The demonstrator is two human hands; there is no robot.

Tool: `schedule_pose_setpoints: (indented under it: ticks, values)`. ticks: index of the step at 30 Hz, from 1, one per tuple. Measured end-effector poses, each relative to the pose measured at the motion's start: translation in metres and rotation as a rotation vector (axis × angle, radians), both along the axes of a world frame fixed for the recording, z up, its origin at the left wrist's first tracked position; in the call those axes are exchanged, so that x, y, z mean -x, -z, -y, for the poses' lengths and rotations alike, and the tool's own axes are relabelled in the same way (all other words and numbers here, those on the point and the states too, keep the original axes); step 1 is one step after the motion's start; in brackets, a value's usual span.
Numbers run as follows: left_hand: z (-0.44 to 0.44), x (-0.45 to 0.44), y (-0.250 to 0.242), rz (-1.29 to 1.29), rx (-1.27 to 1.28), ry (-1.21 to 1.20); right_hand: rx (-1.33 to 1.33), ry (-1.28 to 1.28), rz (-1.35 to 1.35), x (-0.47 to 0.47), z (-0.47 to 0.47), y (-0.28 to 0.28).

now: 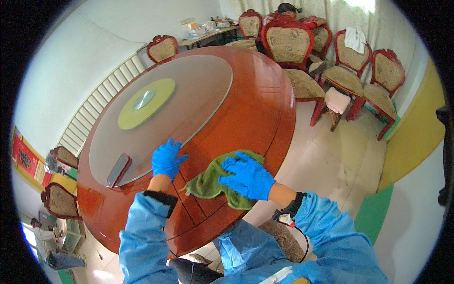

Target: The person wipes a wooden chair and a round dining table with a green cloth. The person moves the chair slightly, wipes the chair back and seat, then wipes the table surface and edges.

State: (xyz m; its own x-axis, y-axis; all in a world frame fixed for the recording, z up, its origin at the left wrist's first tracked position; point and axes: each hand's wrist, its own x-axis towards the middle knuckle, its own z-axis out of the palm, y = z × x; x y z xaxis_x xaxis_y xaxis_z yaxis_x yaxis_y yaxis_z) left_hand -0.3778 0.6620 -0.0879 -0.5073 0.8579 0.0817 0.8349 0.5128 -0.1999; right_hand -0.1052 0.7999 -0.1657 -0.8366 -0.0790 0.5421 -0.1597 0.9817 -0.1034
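Note:
Before me is a round reddish-brown wooden table [255, 117] with a glass turntable [198, 85] on it. My right hand [250, 177], in a blue glove, presses a green cloth [205, 183] onto the tabletop near its front right edge. Part of the cloth is hidden under the palm, and its lower end reaches the table's edge. My left hand [166, 158], also gloved, is at the near rim of the turntable with fingers apart and nothing held. To its left, a flat grey phone-like object with a red edge [119, 170] lies on the turntable's rim.
Several upholstered chairs [289, 44] surround the table, one with a white cloth [355, 39] over its back. A person [289, 10] sits at the far side; another person [49, 241] is at lower left. A side table [209, 34] holds boxes. A radiator [103, 99] lines the wall.

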Motion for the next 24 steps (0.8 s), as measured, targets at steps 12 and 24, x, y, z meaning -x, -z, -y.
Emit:
schedule_pose_setpoints:
  ticks: [12, 24]
  values:
    - [-0.079, 0.028, 0.055, -0.329, -0.117, 0.131, 0.119, 0.087, -0.006, 0.002, -0.012, -0.006]
    - [-0.037, 0.036, 0.068, -0.371, -0.211, 0.167, 0.115, 0.097, -0.029, 0.004, -0.010, -0.004]
